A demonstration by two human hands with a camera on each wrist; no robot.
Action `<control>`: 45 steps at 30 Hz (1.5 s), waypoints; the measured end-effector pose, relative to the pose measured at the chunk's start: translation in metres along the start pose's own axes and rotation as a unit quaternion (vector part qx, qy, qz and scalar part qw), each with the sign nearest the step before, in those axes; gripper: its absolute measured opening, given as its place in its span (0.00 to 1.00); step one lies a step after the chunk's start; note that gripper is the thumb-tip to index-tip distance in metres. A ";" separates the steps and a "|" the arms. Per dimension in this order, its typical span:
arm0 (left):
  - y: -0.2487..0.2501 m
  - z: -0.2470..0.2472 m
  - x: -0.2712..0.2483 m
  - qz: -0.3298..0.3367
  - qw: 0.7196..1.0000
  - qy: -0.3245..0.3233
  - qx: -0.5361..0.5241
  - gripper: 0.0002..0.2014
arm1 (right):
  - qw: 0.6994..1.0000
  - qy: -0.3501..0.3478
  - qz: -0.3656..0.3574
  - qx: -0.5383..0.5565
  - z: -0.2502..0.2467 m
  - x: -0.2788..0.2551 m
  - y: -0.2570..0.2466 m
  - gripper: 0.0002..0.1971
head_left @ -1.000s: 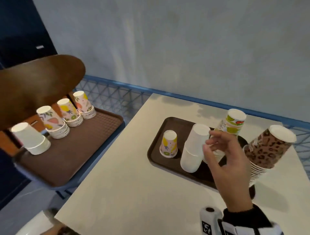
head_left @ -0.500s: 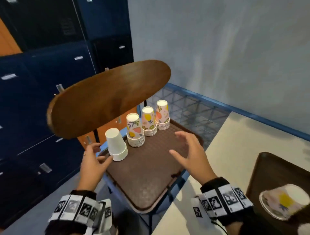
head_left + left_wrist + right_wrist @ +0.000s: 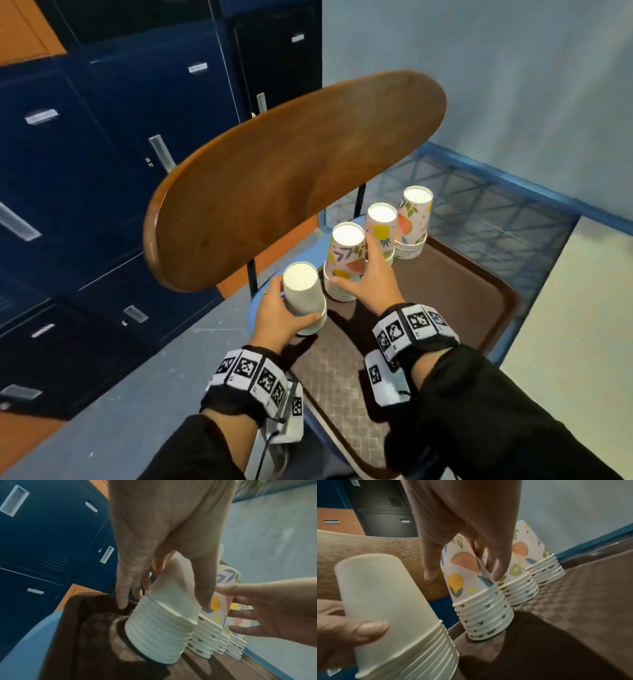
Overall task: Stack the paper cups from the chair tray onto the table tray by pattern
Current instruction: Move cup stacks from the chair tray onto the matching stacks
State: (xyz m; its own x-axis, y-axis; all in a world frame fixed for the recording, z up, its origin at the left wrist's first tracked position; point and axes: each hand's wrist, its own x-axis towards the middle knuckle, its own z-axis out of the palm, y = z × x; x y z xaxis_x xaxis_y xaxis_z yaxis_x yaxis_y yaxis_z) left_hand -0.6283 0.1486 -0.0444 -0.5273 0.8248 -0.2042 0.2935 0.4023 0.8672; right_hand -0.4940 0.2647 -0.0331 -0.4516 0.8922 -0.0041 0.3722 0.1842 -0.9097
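Four upside-down cup stacks stand in a row on the brown chair tray. My left hand grips the plain white stack at the near left end, thumb on its rims, and the stack tilts. My right hand straddles the neighbouring fruit-pattern stack. Its straight fingers lie on the stack's right side and its thumb sits just off the left side. Two more fruit stacks stand behind. The table tray is out of view.
The chair's brown wooden backrest hangs over the tray's far left side, close above the cups. Dark blue lockers fill the left. A strip of cream tabletop shows at the right, with blue mesh railing behind.
The view swung from the table to the chair. Both hands reached to the chair tray; the left took hold of the white stack and the right moved onto the first fruit stack.
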 end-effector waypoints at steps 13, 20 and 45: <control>-0.017 0.008 0.004 -0.033 0.998 -0.028 0.048 0.47 | 0.994 -0.017 0.108 0.004 0.016 -0.023 0.032 0.44; -0.004 0.012 -0.007 0.002 0.997 -0.070 0.025 0.38 | 0.992 0.008 0.116 0.040 -0.004 -0.049 0.028 0.34; 0.152 0.178 -0.203 0.211 0.922 -0.322 -0.042 0.42 | 0.950 0.267 0.084 0.141 -0.246 -0.355 0.016 0.26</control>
State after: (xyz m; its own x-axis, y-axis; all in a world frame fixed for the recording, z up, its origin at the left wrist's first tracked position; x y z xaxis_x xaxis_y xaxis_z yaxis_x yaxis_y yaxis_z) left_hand -0.3352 0.1126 0.0481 0.2116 0.9764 -0.0437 0.2867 -0.0193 0.9578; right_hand -0.1279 0.0525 0.0559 0.0985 0.9950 -0.0165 0.1366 -0.0300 -0.9902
